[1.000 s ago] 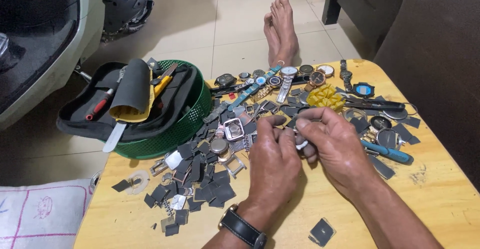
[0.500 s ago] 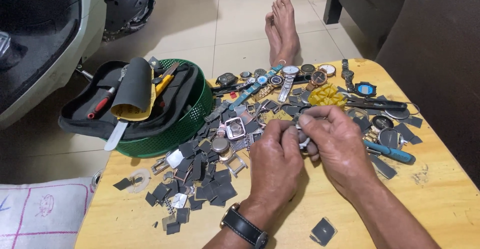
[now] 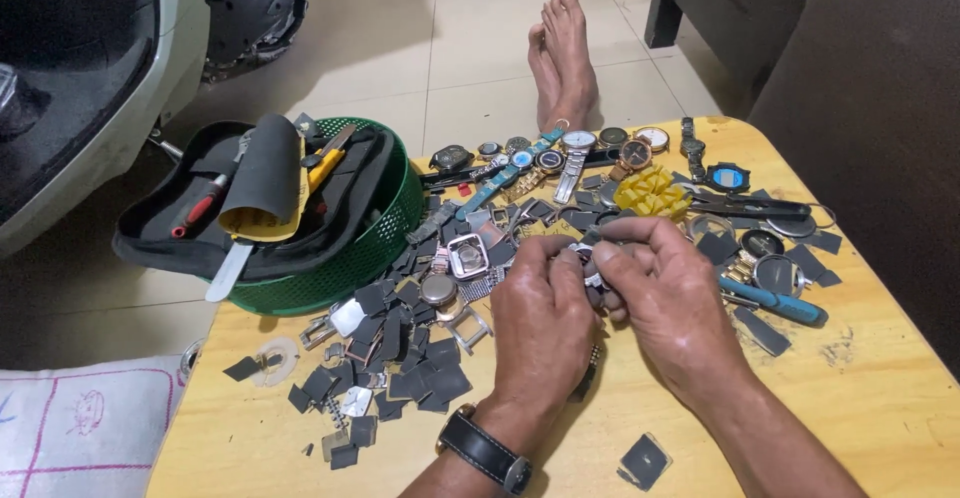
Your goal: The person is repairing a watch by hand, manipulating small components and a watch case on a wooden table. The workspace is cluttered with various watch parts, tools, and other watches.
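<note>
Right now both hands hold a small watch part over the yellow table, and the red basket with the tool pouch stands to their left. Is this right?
Not quite: the head view shows the basket is green, not red. The rest holds: the left hand and right hand hold a small watch part over the yellow table, and the tool pouch lies in the basket.

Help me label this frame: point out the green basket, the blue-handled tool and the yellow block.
green basket (image 3: 385, 243), head view, on its mesh side wall.
blue-handled tool (image 3: 775, 303), head view, mid-handle, right of the right hand (image 3: 665, 303).
yellow block (image 3: 652, 193), head view, on its top face.
</note>
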